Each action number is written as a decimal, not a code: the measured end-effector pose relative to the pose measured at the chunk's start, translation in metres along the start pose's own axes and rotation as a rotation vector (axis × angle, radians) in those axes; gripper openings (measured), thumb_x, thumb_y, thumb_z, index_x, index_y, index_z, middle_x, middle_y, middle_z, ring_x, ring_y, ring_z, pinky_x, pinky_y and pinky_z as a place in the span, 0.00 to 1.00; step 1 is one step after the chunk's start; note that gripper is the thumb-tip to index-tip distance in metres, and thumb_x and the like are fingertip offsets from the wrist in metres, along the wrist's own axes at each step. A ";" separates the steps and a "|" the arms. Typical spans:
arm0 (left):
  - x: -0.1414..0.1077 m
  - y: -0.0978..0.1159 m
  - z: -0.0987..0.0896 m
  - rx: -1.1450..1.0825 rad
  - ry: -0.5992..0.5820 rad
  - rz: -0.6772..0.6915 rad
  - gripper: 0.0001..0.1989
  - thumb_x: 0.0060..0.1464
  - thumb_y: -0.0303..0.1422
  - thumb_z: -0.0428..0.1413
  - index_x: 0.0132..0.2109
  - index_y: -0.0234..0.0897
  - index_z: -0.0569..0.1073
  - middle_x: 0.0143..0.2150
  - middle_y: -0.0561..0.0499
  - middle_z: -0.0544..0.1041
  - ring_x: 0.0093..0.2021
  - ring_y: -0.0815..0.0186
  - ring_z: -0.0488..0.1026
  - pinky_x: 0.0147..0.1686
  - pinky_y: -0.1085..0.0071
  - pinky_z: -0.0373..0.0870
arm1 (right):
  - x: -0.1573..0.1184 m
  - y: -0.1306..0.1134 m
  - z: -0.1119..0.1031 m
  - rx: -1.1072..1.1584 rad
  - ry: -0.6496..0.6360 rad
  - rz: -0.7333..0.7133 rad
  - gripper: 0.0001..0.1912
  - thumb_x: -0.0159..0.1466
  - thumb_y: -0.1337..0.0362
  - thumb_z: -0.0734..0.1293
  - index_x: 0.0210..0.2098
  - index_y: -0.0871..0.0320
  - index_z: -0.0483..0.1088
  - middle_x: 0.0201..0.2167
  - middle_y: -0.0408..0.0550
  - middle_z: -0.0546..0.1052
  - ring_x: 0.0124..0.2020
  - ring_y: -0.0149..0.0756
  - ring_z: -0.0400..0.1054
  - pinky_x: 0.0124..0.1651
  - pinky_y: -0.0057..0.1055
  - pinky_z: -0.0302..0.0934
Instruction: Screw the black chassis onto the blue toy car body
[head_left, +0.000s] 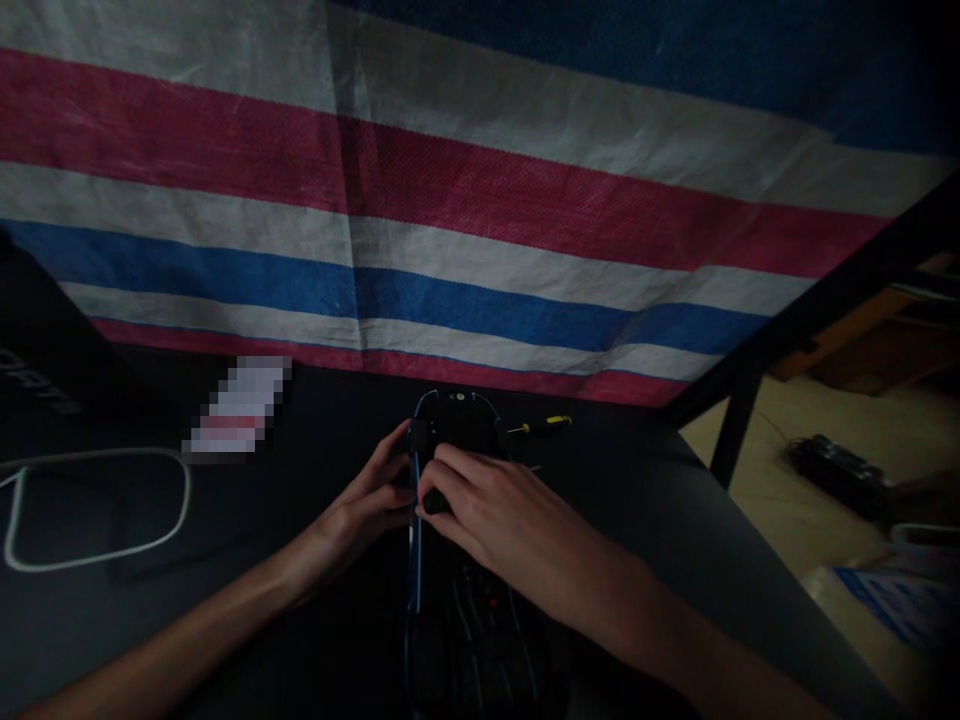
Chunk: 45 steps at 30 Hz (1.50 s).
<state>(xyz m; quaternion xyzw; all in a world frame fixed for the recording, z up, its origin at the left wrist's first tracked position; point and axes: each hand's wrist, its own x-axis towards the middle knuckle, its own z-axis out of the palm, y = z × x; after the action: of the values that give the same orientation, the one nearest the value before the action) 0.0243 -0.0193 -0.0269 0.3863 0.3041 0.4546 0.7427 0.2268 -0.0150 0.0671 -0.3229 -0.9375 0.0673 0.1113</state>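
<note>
Toy car (472,600): on the desk (697,520), lower middle of the view, between both hands; seemingly underside up.
Long axis: running away from the body, near end low in the view, far end just past the fingers.
Left hand (360,515): at the left flank of the car, fingertips against the blue edge (417,540); gripping or merely resting, cannot tell.
Right hand (487,500): over the far half of the car, reaching in from the right; clamped on a short dark handle (434,501), possibly a tool, with the lower end hidden.
Nearer hand: both at the car, right above, left beside.
Car finish: black body, blue trim, pale curved lines and a small red spot (493,602) on the near half; much detail lost to dim light.
Screwdriver (546,425): yellow and black, lying loose beyond the right hand, near the far end.
Left of desk: white cord (189,485), looped; pixelated pale item (238,405).
Backdrop: striped sheet (480,230).
</note>
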 end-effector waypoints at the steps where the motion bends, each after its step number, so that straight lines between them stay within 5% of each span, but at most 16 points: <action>1: 0.000 0.000 0.000 0.008 0.001 -0.002 0.36 0.62 0.28 0.55 0.73 0.55 0.56 0.71 0.49 0.65 0.64 0.51 0.68 0.62 0.52 0.63 | 0.000 0.000 -0.001 0.015 -0.007 0.002 0.04 0.71 0.66 0.67 0.44 0.61 0.72 0.41 0.47 0.75 0.39 0.37 0.75 0.39 0.32 0.67; 8: -0.004 0.009 0.007 0.065 -0.035 -0.021 0.39 0.61 0.32 0.57 0.74 0.56 0.52 0.75 0.47 0.59 0.66 0.47 0.66 0.65 0.47 0.59 | 0.001 0.011 -0.021 0.258 -0.001 0.073 0.07 0.74 0.63 0.63 0.46 0.57 0.72 0.44 0.46 0.76 0.44 0.33 0.73 0.48 0.32 0.66; 14: -0.008 0.017 0.012 0.135 -0.029 -0.020 0.43 0.60 0.31 0.60 0.75 0.57 0.49 0.75 0.47 0.59 0.71 0.48 0.59 0.69 0.47 0.54 | 0.000 0.015 -0.030 0.355 0.017 0.097 0.05 0.73 0.65 0.64 0.44 0.55 0.73 0.41 0.42 0.77 0.37 0.29 0.71 0.42 0.28 0.62; 30: -0.008 0.015 0.011 0.135 -0.011 -0.001 0.41 0.61 0.32 0.60 0.74 0.56 0.52 0.75 0.46 0.60 0.70 0.45 0.61 0.68 0.45 0.54 | 0.000 0.010 -0.017 0.344 -0.060 0.073 0.05 0.71 0.62 0.67 0.42 0.56 0.74 0.39 0.42 0.78 0.37 0.30 0.73 0.40 0.29 0.62; 37: -0.007 0.011 0.003 0.052 -0.064 -0.015 0.40 0.61 0.28 0.59 0.74 0.57 0.54 0.76 0.47 0.56 0.70 0.46 0.61 0.68 0.45 0.53 | 0.001 0.008 -0.003 0.263 0.014 0.085 0.05 0.68 0.62 0.72 0.41 0.57 0.76 0.39 0.42 0.79 0.36 0.30 0.73 0.39 0.29 0.62; 45: -0.008 0.016 0.007 0.054 -0.053 -0.037 0.45 0.61 0.29 0.63 0.76 0.53 0.48 0.77 0.44 0.56 0.76 0.48 0.48 0.71 0.48 0.47 | 0.004 0.008 -0.001 0.279 0.033 0.085 0.09 0.70 0.58 0.68 0.42 0.57 0.77 0.41 0.44 0.79 0.40 0.33 0.75 0.44 0.29 0.65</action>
<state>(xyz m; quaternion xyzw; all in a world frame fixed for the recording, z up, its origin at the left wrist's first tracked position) 0.0198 -0.0245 -0.0091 0.4125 0.3037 0.4220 0.7480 0.2286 -0.0060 0.0671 -0.3448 -0.9026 0.1962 0.1673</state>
